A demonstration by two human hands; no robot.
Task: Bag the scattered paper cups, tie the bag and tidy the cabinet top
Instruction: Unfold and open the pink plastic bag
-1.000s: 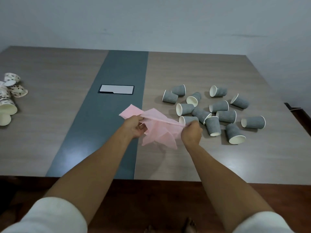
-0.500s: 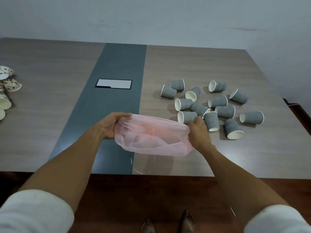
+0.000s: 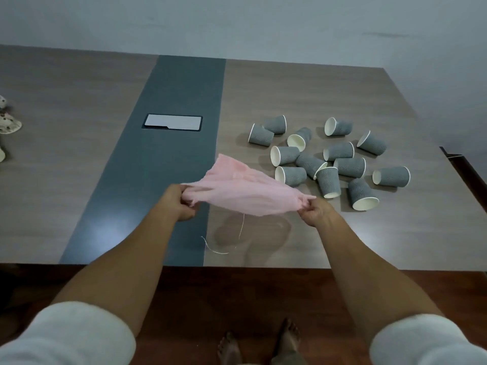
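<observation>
A thin pink plastic bag (image 3: 245, 189) hangs stretched flat above the table's near middle. My left hand (image 3: 179, 204) pinches its left end and my right hand (image 3: 315, 210) pinches its right end. A loose thread dangles from the bag's lower edge. Several grey ribbed paper cups (image 3: 333, 159) with white insides lie scattered on their sides just beyond and right of my right hand. The nearest cup (image 3: 291, 175) lies close behind the bag.
The wooden table top (image 3: 290, 88) has a dark grey centre strip (image 3: 168, 164) with a silver cable flap (image 3: 172, 122). Patterned white cups (image 3: 9, 123) lie at the far left edge. The table's near edge runs just below my forearms, above the floor and bare feet.
The bag, held open as a wide mouth half a second ago, is now pulled flat and taut. My hands have moved further apart, and the view has tilted slightly.
</observation>
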